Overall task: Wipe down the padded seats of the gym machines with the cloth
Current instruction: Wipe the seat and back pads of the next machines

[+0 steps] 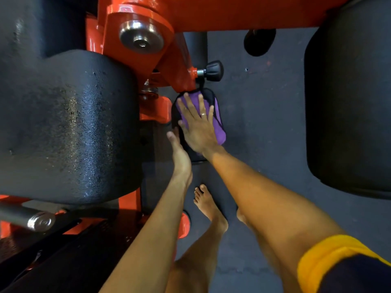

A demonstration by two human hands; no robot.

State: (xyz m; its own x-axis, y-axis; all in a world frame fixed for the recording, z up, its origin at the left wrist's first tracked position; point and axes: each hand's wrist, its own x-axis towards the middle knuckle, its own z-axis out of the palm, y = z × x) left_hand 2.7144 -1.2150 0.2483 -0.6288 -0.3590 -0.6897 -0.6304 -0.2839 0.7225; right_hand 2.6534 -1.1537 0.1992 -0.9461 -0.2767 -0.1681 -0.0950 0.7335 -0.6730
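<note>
A purple cloth (219, 125) lies over a small black padded seat (209, 94) low on the orange machine, near the middle of the view. My right hand (197, 125) presses flat on the cloth with its fingers spread and straight. My left hand (179, 155) reaches to the pad's left edge; its thumb shows, its fingers are hidden behind the pad's side. Whether they curl round the pad I cannot tell.
A large black roller pad (67, 123) fills the left, another black pad (347, 106) the right. The orange frame (232, 13) runs overhead with a black adjustment knob (213, 71). A steel bar end (41, 222) juts at lower left. My bare foot (208, 205) stands on grey floor.
</note>
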